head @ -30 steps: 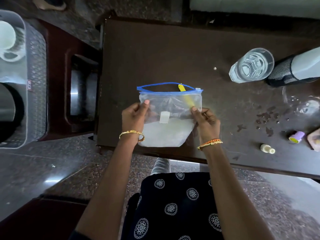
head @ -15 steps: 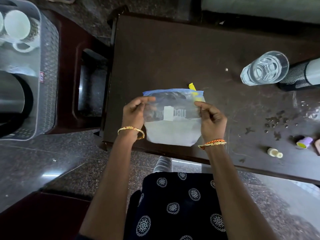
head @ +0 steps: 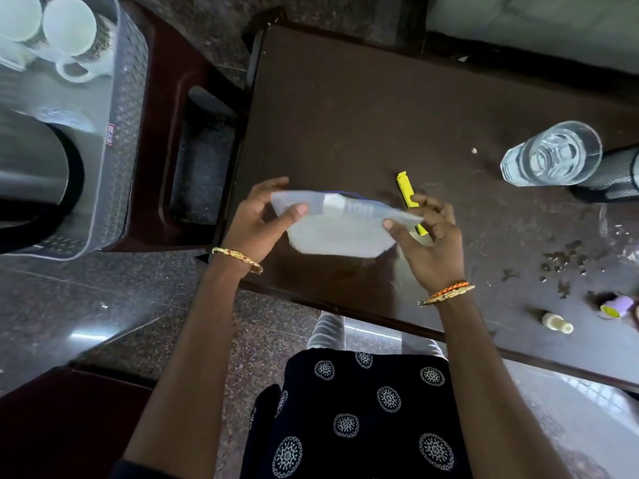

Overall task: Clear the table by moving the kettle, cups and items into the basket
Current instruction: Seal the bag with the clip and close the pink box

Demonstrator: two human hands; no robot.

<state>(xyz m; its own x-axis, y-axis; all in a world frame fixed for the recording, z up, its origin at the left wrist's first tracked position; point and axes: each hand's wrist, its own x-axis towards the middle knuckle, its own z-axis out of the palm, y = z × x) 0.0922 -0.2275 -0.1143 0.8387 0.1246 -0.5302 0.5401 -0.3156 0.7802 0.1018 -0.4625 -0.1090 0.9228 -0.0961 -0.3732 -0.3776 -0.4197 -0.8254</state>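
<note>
Above the dark worktop (head: 345,108), the left hand (head: 254,224) and right hand (head: 430,243) each pinch one end of a clear bag (head: 337,233). Kettle (head: 31,167) and cups (head: 69,25) sit in the basket (head: 124,108) at left.

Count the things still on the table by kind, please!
Zip bag: 1
Yellow clip: 1
Glass: 1
Black flask: 1
Small bottles: 2
Total: 6
</note>
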